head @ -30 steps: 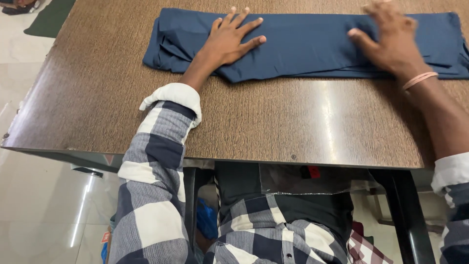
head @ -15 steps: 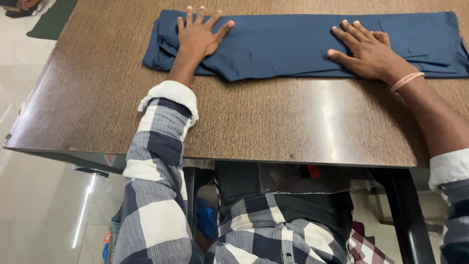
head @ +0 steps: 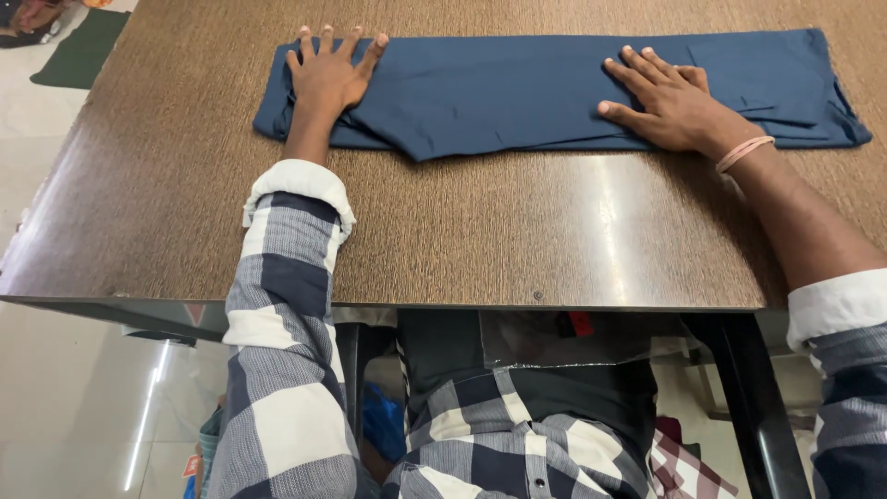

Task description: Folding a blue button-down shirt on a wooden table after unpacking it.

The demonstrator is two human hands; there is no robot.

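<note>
The left hand (head: 331, 76) lies flat with fingers spread on the left end of a folded dark blue cloth (head: 517, 91), palm down, gripping nothing. The right hand (head: 670, 102) rests flat on the same cloth toward its right half, fingers together and pointing to about ten o'clock, also holding nothing; a thin pink band (head: 742, 152) circles its wrist. The two hands are well apart, one near each end of the cloth. The cloth lies as a long strip across the far part of the brown table (head: 480, 231), running from nine o'clock to three o'clock, with a folded point sticking out of its near edge between the hands. Both forearms come in from six o'clock, with checked blue and white shirt sleeves (head: 291, 277) rolled back to white cuffs. Beyond the table's left corner, at about ten o'clock, a dark green mat (head: 81, 48) lies on the pale floor (head: 55, 397). A black table leg (head: 753, 407) shows at about five o'clock.
</note>
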